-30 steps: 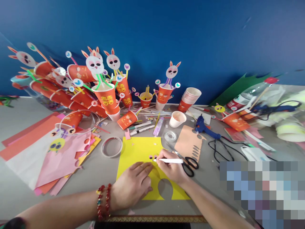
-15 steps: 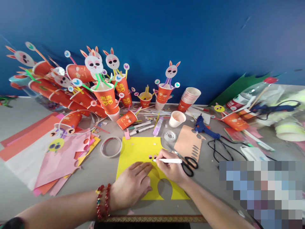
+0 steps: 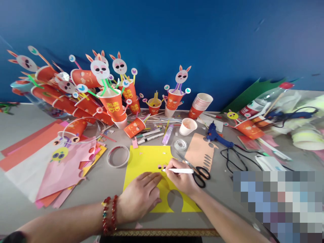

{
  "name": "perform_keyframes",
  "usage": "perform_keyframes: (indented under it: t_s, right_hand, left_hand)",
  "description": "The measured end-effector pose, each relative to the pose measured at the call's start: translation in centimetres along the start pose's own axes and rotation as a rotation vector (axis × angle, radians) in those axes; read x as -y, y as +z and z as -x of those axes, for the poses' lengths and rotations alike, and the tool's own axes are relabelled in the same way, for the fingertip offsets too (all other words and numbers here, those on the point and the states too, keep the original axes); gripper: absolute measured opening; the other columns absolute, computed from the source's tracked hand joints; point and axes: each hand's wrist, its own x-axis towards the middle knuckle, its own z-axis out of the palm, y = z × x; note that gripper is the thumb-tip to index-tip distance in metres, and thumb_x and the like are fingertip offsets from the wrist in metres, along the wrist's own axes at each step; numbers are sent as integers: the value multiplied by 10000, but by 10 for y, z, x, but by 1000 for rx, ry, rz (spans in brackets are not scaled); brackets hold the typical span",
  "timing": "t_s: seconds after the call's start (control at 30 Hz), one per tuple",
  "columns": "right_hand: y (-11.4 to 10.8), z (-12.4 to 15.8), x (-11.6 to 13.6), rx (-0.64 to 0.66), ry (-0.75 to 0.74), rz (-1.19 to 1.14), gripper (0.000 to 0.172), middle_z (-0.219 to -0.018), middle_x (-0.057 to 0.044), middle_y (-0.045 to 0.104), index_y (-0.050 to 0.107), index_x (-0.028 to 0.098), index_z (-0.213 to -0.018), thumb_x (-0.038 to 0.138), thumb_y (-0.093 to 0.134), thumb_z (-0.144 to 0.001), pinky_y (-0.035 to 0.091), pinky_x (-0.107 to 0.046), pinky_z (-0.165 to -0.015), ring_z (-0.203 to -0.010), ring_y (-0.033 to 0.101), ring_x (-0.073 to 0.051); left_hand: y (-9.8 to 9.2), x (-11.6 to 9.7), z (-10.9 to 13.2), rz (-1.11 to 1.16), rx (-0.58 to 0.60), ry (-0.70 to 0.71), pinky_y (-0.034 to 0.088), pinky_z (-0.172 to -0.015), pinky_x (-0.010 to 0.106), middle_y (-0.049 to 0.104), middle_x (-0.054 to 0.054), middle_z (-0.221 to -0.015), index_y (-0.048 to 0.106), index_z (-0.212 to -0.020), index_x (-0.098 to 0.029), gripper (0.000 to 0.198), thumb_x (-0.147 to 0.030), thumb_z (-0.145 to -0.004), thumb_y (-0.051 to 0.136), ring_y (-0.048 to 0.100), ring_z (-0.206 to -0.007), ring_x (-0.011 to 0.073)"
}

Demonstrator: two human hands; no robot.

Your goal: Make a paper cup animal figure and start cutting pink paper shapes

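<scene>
A sheet of yellow paper (image 3: 138,162) with a round cut-out near its front edge lies on the grey table. My left hand (image 3: 140,195) rests on it, palm down with fingers stretched out. My right hand (image 3: 181,177) grips a white marker (image 3: 183,170), its tip pointing left just below two small dark-and-pink eyes (image 3: 161,166) on the yellow surface. Part of the eye piece is covered by my right fingers. Black-handled scissors (image 3: 201,175) lie right beside my right hand, partly over a peach paper (image 3: 198,148) with cut edges.
Orange paper cups (image 3: 111,104) with rabbit figures crowd the back left. A tape roll (image 3: 118,156), markers (image 3: 150,137), a glue stick (image 3: 167,135) and a white cup (image 3: 188,126) surround the sheet. A blue glue gun (image 3: 219,136) with its cable lies right; coloured papers (image 3: 60,168) are stacked left.
</scene>
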Motion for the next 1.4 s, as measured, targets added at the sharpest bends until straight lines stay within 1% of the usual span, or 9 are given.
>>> perform_keyframes:
  t_s: [0.07,0.27,0.4,0.57,0.7,0.93,1.1,1.27,1.4]
  right_hand:
    - [0,0,-1,5,-3,3,163,-619,22,628,506,222,-702,172,518,-857,411,-223,-535,-568,605,-136]
    - [0,1,-1,1,-13,9,167,-617,20,627,509,225,-701,176,513,-860,411,-220,-517,-569,603,-138]
    - [0,0,-1,6,-21,-5,155,-631,21,638,519,226,-709,168,522,-853,440,-222,-546,-577,611,-137]
    - [0,0,-1,-3,-18,-2,165,-653,14,652,510,227,-700,166,525,-853,446,-221,-550,-630,649,-150]
    - [1,1,-2,14,-20,-36,153,-672,15,660,519,229,-718,160,520,-854,473,-225,-587,-683,678,-160]
    - [1,2,-2,12,-19,-8,152,-665,20,654,513,230,-723,166,515,-860,450,-222,-555,-620,644,-144]
    - [1,2,-2,-1,-16,1,163,-658,19,650,504,227,-700,164,522,-850,432,-217,-528,-615,643,-144]
    - [0,1,-1,21,-13,-52,148,-678,21,655,511,228,-722,157,517,-853,475,-223,-590,-675,672,-153]
    - [0,2,-1,9,-9,-19,160,-679,17,658,502,231,-708,163,520,-853,451,-225,-557,-646,655,-152]
  left_hand:
    - [1,0,0,-1,-1,0,484,-1024,410,637,115,-1282,622,-947,-147,170,-298,-935,545,572,-1217,254]
    - [2,1,1,-2,10,3,481,-1032,415,624,117,-1301,623,-954,-144,183,-306,-937,541,566,-1225,261]
    - [2,1,1,5,12,-2,476,-1038,413,625,113,-1298,626,-962,-150,181,-306,-941,537,559,-1235,257]
    - [2,0,0,0,12,-2,483,-1028,412,628,110,-1295,626,-957,-149,178,-305,-936,543,568,-1223,258]
    - [0,0,0,-3,-11,1,489,-1019,408,645,112,-1271,626,-952,-146,167,-293,-931,549,579,-1208,254]
    - [0,0,-1,3,-7,-1,484,-1022,406,639,113,-1279,627,-956,-153,156,-290,-925,559,567,-1224,248]
    - [0,0,-1,-4,-5,0,484,-1025,404,640,112,-1279,630,-957,-151,166,-299,-927,561,570,-1222,248]
    - [0,-1,0,-7,-7,-2,486,-1024,404,642,110,-1276,628,-944,-153,165,-297,-934,548,574,-1219,249]
    - [-1,-1,0,-4,-6,-4,491,-1019,405,645,114,-1272,629,-945,-152,162,-290,-932,545,579,-1214,249]
